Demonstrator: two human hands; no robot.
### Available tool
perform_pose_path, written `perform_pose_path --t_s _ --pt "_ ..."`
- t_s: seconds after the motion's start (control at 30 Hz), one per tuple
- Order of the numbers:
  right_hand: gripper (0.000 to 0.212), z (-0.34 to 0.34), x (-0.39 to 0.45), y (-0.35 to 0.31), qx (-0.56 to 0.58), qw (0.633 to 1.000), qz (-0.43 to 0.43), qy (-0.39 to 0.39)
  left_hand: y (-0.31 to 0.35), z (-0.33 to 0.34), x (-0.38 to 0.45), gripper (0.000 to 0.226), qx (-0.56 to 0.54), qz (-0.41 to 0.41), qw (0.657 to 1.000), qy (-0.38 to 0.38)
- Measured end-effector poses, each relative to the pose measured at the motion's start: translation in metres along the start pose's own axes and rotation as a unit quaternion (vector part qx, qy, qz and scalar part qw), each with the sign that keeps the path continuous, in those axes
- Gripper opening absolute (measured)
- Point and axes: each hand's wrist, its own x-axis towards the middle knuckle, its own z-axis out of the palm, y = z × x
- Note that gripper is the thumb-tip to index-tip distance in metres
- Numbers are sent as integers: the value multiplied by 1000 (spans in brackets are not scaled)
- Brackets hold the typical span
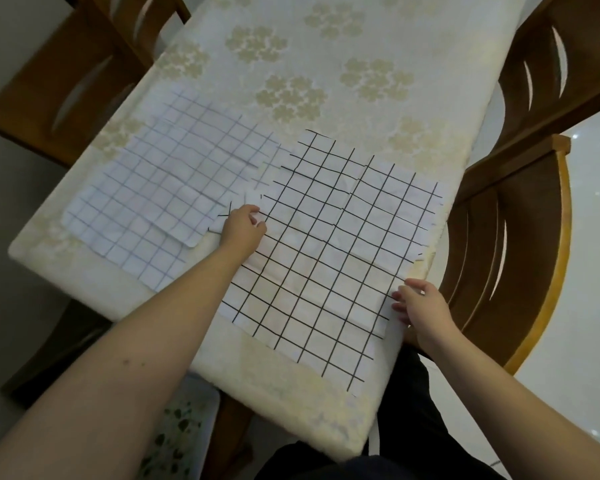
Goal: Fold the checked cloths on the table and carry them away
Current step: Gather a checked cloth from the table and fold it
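A white cloth with bold black checks [329, 251] lies spread flat on the near right part of the table [326, 64]. To its left lie paler checked cloths [160, 188], overlapping one another, with thin grey lines. My left hand [244, 227] pinches the left edge of the black-checked cloth, where a small corner is lifted. My right hand [420, 306] rests at the cloth's right edge, near the table's side, fingers curled on the fabric there.
The table wears a cream tablecloth with a pale flower pattern. Wooden chairs stand at the right [520, 237] and far left [73, 71]. A white container with a leaf print [177, 431] sits on the floor below the table's near edge.
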Motion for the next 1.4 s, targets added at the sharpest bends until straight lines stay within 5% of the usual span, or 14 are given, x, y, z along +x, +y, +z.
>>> perform_pose_path --t_s 0.47,0.67,0.97,1.4 --pt "22 -3 9 -2 12 1000 -4 -11 10 3 27 28 -68 -127 989 44" --pt "21 -4 10 -4 11 1000 1 -20 20 0 33 32 -46 -154 987 7" --pt "20 -8 5 -10 39 999 -30 -9 21 -8 26 14 -119 -105 987 28" --pt "21 -30 -23 -28 55 994 -84 -32 7 -47 3 22 -289 -91 953 18"
